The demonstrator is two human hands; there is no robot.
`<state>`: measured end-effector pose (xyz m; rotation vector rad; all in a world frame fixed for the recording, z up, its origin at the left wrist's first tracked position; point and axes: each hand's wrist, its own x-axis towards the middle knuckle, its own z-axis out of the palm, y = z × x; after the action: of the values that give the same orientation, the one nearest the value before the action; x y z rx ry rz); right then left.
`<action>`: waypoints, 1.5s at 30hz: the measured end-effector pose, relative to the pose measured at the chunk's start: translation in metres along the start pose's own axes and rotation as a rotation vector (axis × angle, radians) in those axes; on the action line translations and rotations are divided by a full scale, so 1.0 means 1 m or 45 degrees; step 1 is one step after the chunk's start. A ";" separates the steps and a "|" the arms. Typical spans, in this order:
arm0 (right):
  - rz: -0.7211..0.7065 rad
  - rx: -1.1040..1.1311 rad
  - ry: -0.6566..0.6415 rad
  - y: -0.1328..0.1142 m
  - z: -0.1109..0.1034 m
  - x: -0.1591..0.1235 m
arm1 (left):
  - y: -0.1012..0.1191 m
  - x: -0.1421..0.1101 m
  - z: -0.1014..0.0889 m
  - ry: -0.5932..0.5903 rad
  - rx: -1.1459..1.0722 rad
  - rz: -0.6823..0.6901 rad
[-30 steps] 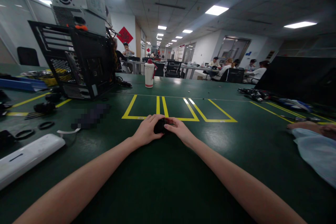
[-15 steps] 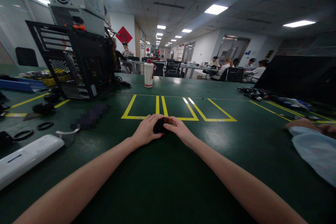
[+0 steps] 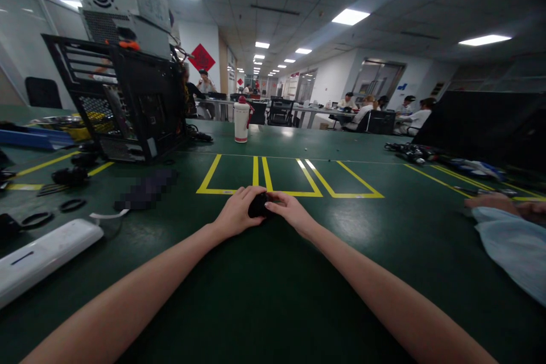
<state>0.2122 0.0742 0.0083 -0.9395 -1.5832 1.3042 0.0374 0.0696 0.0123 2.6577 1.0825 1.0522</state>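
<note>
At the far left edge, a long white device [image 3: 42,256] lies flat on the green table [image 3: 264,296]. Beyond it, several black rings [image 3: 72,204] and small black parts lie on the mat near a yellow line. Behind these stands an open black computer case [image 3: 128,102], upright, with a grey power supply unit [image 3: 123,5] resting on top of it. A white bottle with a red cap [image 3: 241,119] stands upright further back, to the right of the case and well apart from the hands.

At the centre, yellow tape boxes [image 3: 290,176] mark the table surface. Just at their near edge, both hands meet around one small black object [image 3: 257,205]. The left hand [image 3: 236,213] is curled against the object's left side, fingers wrapped over it. The right hand [image 3: 290,211] closes on its right side, with thumb and fingertips pressed on top. The object sits low, at or just above the table; contact with the surface cannot be determined. Its exact type is too dark and too covered to identify.

To the right, a cluster of cables and dark parts [image 3: 412,152] lies on the table beside a large black panel [image 3: 482,125]. At the far right edge, another person's hand [image 3: 490,203] and pale blue sleeve [image 3: 512,250] rest on the table, well apart from the held object. Other people sit at desks in the background.
</note>
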 end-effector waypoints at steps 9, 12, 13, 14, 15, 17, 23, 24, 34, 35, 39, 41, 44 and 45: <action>-0.103 0.012 0.025 0.002 0.001 -0.001 | 0.001 0.000 -0.001 -0.010 0.000 -0.006; -0.026 -0.020 0.065 0.003 0.001 0.001 | 0.001 0.000 -0.001 -0.014 -0.006 -0.010; -0.005 -0.013 0.052 0.004 0.000 0.001 | 0.001 0.000 0.000 -0.016 -0.004 -0.011; 0.002 0.000 0.029 0.005 0.000 0.001 | 0.001 0.000 0.000 -0.017 0.000 -0.012; -0.008 0.019 0.002 0.005 -0.001 0.001 | 0.001 0.000 0.000 -0.016 0.005 -0.011; -0.048 0.053 -0.048 0.005 -0.002 0.000 | 0.001 0.001 0.000 -0.011 0.013 -0.006; -0.081 -0.029 0.045 0.004 0.000 -0.002 | 0.001 0.000 0.000 -0.013 0.010 -0.018; -0.056 -0.046 0.075 0.004 0.000 -0.001 | 0.001 0.000 0.000 -0.009 0.010 -0.018; -0.064 0.056 -0.050 0.000 0.002 -0.003 | 0.000 0.000 0.001 0.004 0.011 -0.010; -0.068 0.053 -0.042 -0.001 0.002 -0.004 | -0.001 0.000 0.001 0.001 0.012 -0.011; -0.064 -0.021 0.047 0.003 0.002 -0.002 | -0.002 0.000 0.002 0.002 0.010 -0.013; -0.022 -0.043 0.078 0.007 0.001 0.000 | -0.002 0.000 0.002 -0.001 0.010 -0.014; -0.009 0.002 0.028 0.012 -0.002 0.002 | -0.002 0.001 0.002 -0.001 0.018 -0.010; -0.033 0.030 -0.003 0.012 -0.002 0.002 | -0.001 0.000 0.002 0.001 0.021 -0.006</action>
<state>0.2141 0.0784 -0.0035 -0.9004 -1.5733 1.3038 0.0380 0.0713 0.0107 2.6666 1.1014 1.0481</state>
